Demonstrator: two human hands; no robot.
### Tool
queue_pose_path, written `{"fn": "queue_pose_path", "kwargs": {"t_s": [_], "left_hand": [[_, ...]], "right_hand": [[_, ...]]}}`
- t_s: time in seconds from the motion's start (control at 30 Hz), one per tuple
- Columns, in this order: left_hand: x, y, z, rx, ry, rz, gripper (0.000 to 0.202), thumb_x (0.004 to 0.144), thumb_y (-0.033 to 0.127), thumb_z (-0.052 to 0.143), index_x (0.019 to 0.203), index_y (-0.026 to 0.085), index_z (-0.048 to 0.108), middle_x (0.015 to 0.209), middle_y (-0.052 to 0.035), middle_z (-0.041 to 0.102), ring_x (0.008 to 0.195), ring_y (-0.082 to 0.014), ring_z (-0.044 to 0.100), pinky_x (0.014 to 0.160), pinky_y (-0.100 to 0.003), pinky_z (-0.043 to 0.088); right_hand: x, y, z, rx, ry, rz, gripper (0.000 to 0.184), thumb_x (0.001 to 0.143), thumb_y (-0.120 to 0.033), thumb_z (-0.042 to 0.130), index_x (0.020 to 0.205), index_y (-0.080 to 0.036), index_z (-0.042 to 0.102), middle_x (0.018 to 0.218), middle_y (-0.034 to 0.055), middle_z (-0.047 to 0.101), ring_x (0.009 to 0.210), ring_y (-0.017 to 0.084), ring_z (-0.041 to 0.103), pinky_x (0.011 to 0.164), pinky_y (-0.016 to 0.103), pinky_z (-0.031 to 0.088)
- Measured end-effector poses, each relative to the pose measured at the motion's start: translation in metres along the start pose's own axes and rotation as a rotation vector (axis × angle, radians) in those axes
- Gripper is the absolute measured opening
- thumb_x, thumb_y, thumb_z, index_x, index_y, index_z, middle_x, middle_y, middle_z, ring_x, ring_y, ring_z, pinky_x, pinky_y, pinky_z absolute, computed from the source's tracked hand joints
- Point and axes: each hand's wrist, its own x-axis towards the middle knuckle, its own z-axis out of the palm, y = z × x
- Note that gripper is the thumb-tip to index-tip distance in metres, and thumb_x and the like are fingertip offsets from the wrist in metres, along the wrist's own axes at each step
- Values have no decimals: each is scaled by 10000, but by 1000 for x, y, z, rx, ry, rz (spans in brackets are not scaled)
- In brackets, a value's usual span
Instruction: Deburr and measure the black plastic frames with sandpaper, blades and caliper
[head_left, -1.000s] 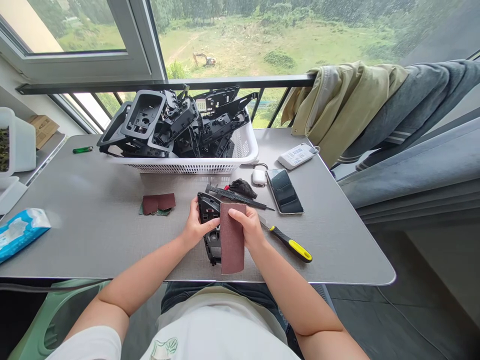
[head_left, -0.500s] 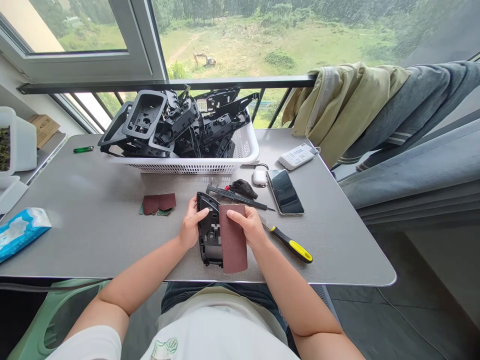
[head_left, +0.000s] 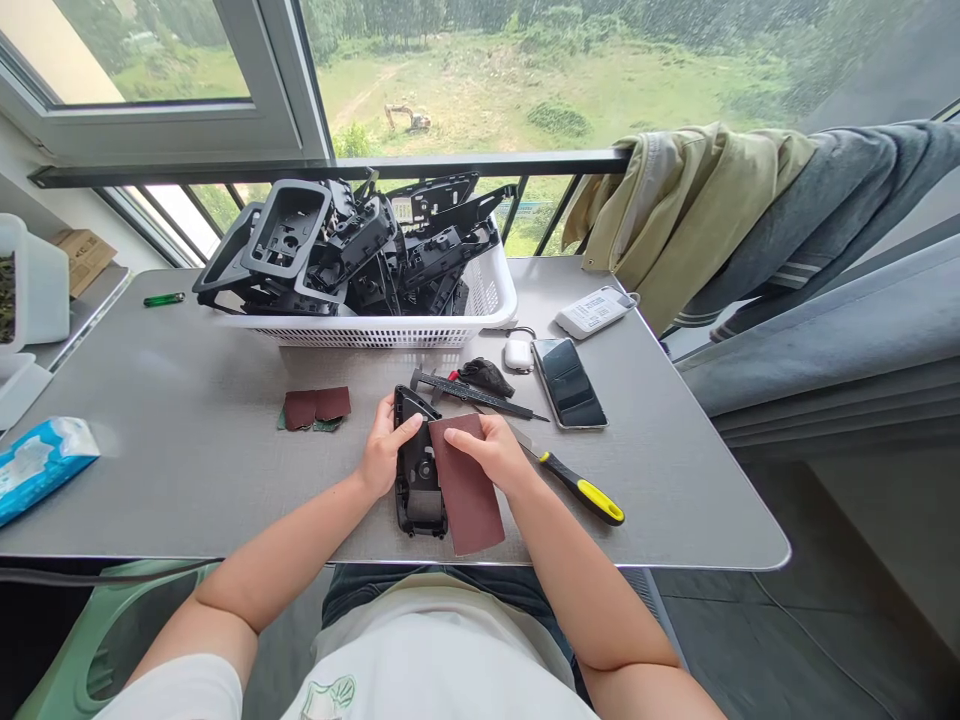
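My left hand (head_left: 388, 447) grips the upper left edge of a black moulded plastic part (head_left: 415, 480), which rests on the grey table (head_left: 187, 480). My right hand (head_left: 486, 450) presses its fingers on a sheet of dark red sandpaper (head_left: 469, 500). The sheet lies slanted across the part's right side and hides that side. Just beyond my hands lies a steel caliper (head_left: 472, 393), apart from both. A tool with a yellow-and-black handle (head_left: 581, 488) sits to the right of my right hand.
A white plastic basket (head_left: 375, 333) heaped with black plastic parts stands behind. Around it are sandpaper scraps (head_left: 315, 407), a phone (head_left: 568, 383), an earbud case (head_left: 517, 354), a power bank (head_left: 592, 312), a green lighter (head_left: 164, 299) and a wipes pack (head_left: 41, 470). Clothes hang on the railing.
The sandpaper has swung from nearly upright to a slant, its lower end moving right. More of the black part now shows. My right hand has shifted slightly left.
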Motion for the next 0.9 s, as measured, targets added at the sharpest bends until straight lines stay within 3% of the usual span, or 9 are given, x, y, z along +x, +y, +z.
{"fn": "queue_pose_path", "kwargs": {"t_s": [0.33, 0.53, 0.73, 0.9], "left_hand": [[0, -1, 0, 41, 36, 0, 536, 642, 391, 805, 1075, 218, 541, 945, -6, 618, 846, -180, 604, 750, -310, 481], [0, 0, 1, 124, 68, 28, 704, 542, 291, 875, 1133, 228, 498, 943, -11, 652, 875, -197, 631, 786, -321, 487], [10, 14, -4, -52, 147, 28, 553, 573, 355, 822, 1011, 218, 515, 780, 31, 635, 635, -138, 612, 607, -269, 490], [18, 32, -12, -176, 183, 23, 366, 601, 346, 767, 842, 210, 528, 637, 59, 610, 509, -116, 583, 506, -229, 447]], "right_hand": [[2, 2, 1, 26, 12, 14, 254, 558, -366, 783, 525, -161, 637, 480, -24, 587, 454, 105, 476, 445, 229, 362], [10, 2, -8, 64, 104, 16, 311, 563, -454, 763, 618, -168, 657, 584, 13, 662, 518, 155, 570, 506, 272, 443], [18, 1, -23, -24, 222, -33, 270, 572, -404, 770, 617, -177, 631, 578, -15, 634, 549, 146, 549, 520, 261, 401], [22, 6, -19, -110, 182, -59, 198, 597, -330, 750, 661, -173, 648, 623, -19, 654, 602, 152, 572, 563, 268, 422]]}}
